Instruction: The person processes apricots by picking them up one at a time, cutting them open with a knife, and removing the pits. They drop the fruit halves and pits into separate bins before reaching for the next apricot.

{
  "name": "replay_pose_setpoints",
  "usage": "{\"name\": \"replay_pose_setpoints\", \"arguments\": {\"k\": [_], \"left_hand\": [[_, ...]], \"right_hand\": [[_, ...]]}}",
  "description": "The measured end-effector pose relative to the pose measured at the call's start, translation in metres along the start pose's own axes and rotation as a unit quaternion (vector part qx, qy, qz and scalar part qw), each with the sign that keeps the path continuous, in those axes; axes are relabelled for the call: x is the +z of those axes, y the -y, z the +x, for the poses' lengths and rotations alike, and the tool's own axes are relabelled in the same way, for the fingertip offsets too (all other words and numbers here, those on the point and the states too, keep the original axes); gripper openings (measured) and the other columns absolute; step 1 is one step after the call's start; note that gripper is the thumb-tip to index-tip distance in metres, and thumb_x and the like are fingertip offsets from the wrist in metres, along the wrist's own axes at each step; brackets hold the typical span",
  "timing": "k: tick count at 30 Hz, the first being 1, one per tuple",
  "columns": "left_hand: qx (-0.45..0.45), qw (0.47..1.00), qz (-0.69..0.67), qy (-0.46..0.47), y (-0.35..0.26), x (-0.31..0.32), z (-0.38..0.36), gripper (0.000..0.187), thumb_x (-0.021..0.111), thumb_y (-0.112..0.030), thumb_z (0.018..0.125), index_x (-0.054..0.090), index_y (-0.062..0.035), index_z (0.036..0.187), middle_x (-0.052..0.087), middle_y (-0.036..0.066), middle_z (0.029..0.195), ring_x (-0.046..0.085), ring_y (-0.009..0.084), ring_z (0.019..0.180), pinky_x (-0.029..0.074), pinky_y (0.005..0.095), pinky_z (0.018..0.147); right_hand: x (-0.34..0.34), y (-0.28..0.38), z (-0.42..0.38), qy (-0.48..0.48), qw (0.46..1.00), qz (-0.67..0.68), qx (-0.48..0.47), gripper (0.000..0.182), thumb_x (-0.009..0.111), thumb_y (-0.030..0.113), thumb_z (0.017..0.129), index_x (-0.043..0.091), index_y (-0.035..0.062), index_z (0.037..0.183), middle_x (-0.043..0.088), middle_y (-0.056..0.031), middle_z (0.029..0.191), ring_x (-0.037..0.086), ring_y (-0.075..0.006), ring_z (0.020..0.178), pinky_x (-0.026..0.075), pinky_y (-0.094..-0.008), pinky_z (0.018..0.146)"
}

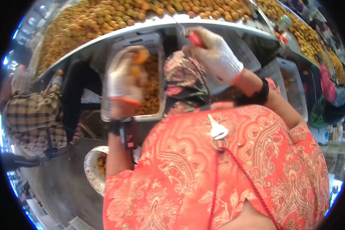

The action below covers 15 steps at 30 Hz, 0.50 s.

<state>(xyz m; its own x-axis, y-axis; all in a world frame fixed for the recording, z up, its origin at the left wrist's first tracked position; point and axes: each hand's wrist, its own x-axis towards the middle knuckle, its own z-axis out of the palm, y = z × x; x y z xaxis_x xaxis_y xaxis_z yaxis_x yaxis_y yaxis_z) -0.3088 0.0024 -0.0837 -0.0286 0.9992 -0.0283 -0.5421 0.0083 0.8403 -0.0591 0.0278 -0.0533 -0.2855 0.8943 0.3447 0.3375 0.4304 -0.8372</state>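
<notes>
My left hand (pixel 120 78), in a white knitted glove with an orange cuff, is closed around small orange citrus-like fruits (pixel 141 57). It is above a white plastic crate (pixel 161 80) holding many similar fruits, and motion blurs its fingers. My right hand (pixel 218 53), also gloved, grips red-handled clippers (pixel 195 38) with the metal tip pointing up and left. The clippers are close to the edge of the sorting table (pixel 149 23), in front of the heaped fruits (pixel 115 15). Whether the blades are apart or together is too small to tell.
A white bucket (pixel 91 165) with fruits inside stands on the floor at left. Another person in a checked garment (pixel 32 113) sits at far left. A pale crate (pixel 295 78) lies under the table at right. A key (pixel 217 129) hangs on a red cord at my chest.
</notes>
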Motion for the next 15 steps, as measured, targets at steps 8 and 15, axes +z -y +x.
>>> {"name": "replay_pose_setpoints", "arguments": {"k": [8,15], "left_hand": [[-0.046,0.904,0.407,-0.122,0.001,-0.169,-0.002,0.017,0.057,-0.013,0.099,0.071,-0.0070,0.105,0.067,0.001,0.097,0.058,0.0089,0.080,0.048,0.0235,0.068],[-0.050,0.911,0.399,-0.091,-0.032,-0.097,0.013,0.020,0.058,-0.017,0.099,0.070,-0.0050,0.110,0.069,0.000,0.093,0.060,0.0083,0.080,0.046,0.0246,0.070]], "right_hand": [[-0.045,-0.038,-0.015,-0.107,0.964,0.163,0.180,0.017,0.067,0.017,0.092,0.064,0.0043,0.103,0.052,0.0034,0.065,0.042,-0.0031,0.045,0.032,-0.0215,0.039],[-0.079,-0.060,-0.025,-0.170,0.932,0.241,0.208,0.015,0.066,0.018,0.093,0.063,0.0043,0.097,0.049,0.0034,0.063,0.043,-0.0058,0.044,0.034,-0.0236,0.038]]}}
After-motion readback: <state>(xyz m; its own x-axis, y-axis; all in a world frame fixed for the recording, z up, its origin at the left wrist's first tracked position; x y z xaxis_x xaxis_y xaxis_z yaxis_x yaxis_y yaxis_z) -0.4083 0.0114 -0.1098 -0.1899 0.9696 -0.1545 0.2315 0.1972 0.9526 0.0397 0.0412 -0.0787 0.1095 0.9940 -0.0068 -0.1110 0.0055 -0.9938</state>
